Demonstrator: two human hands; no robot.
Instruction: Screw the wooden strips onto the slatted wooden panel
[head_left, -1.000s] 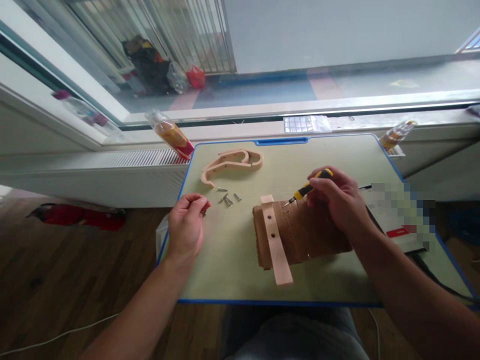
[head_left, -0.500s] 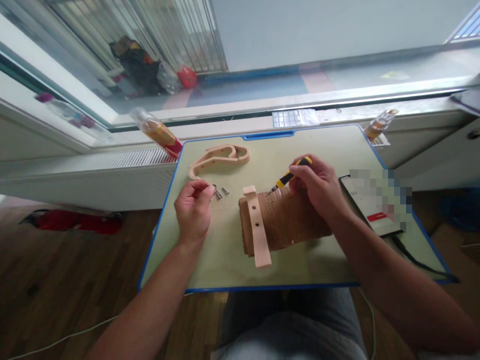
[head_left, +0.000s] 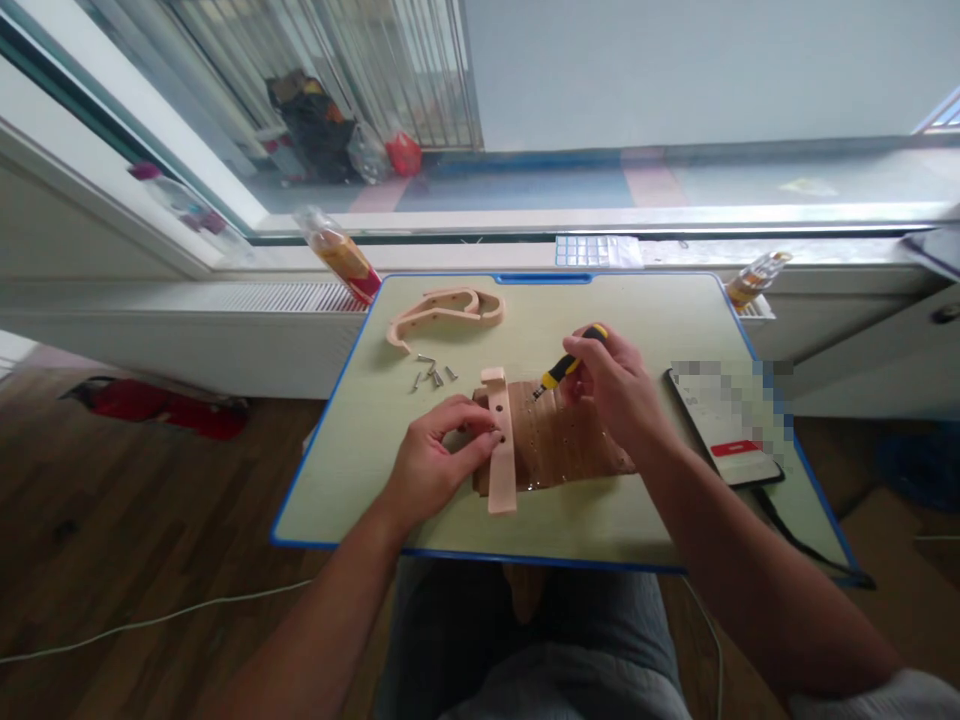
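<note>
My left hand (head_left: 450,450) pinches a tiny screw, mostly hidden by the fingertips, at the lower hole of a pale flat strip with holes (head_left: 503,480). That strip lies across the left end of a brown cardboard block (head_left: 551,450) wrapped in clear tape. In my right hand (head_left: 607,375) is a yellow-and-black screwdriver (head_left: 564,370), its tip pointing down-left over the block. Several loose screws (head_left: 435,375) lie beyond my left hand. Behind them rests a pale curved strip with holes (head_left: 450,308), bent into a hook shape.
A dark-edged phone-like object (head_left: 724,425), partly blurred, lies at the right with a black strap. Blue trim edges the small table (head_left: 360,500). Bottles (head_left: 341,255) stand beyond its far corners, by the windowsill with a blister-like sheet (head_left: 596,251).
My left hand has moved from the loose screws right and nearer to the strip's hole. The screwdriver stays in my right hand above the block. The camera view has shifted slightly.
</note>
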